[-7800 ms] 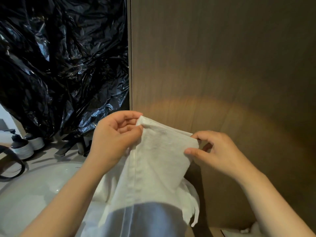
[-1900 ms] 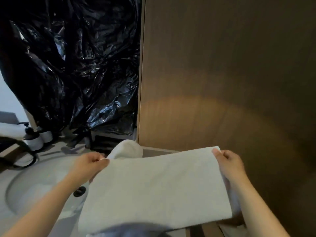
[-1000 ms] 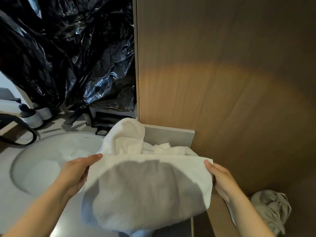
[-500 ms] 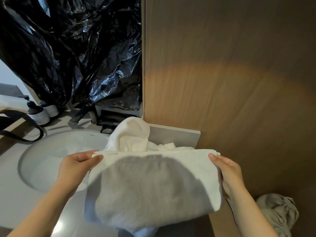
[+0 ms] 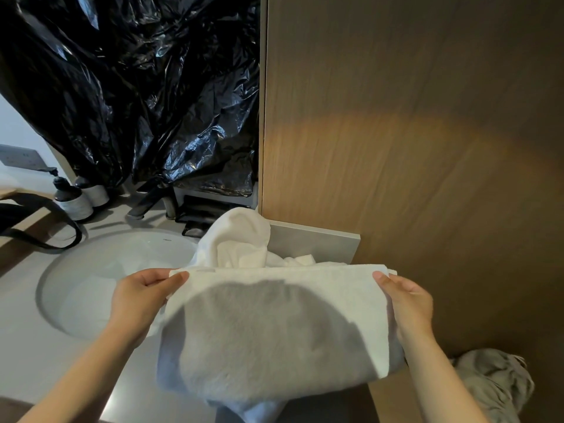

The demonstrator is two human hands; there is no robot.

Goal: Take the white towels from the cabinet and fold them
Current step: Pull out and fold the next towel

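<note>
The white towel is held up in front of the person, stretched between both hands over the counter's edge, just right of the sink and in front of a heap of loose towels. The left hand pinches the upper left corner, thumb on top and fingers curled beneath the hem. The right hand holds the upper right edge with the thumb laid across the top; its other fingers are hidden behind the cloth and are probably tucked under it. The towel looks soft and limp: its doubled body sags in a rounded belly between the two holds, and a lower layer droops out at the bottom. It seems light enough for fingertip grips, thick and not slippery, with nothing fragile about it. The best holds are likely the top corners, kept taut so the layers stay aligned, since any slack would let the edges slide apart.
</note>
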